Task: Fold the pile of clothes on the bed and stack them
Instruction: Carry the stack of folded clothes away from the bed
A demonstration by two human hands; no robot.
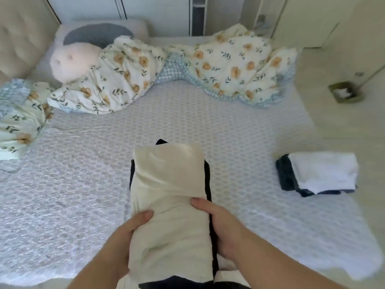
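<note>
Quilted bed [83, 163], cream folded garment [168, 205] gripped between left hand [125, 243], right hand [220, 230]

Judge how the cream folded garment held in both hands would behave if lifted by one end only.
The cream folded fleecy garment would probably sag and unfold: its top layer already creases loosely near the right hand. It looks light, since the left hand merely grips an edge. The dark garment beneath might slide out.

Held between both hands over the bed's [145, 126] near edge: a folded garment [168, 205]. To its right, well apart, lay a folded stack [320, 174]. Behind, along the far side, sprawled a duvet [208, 65].
</note>
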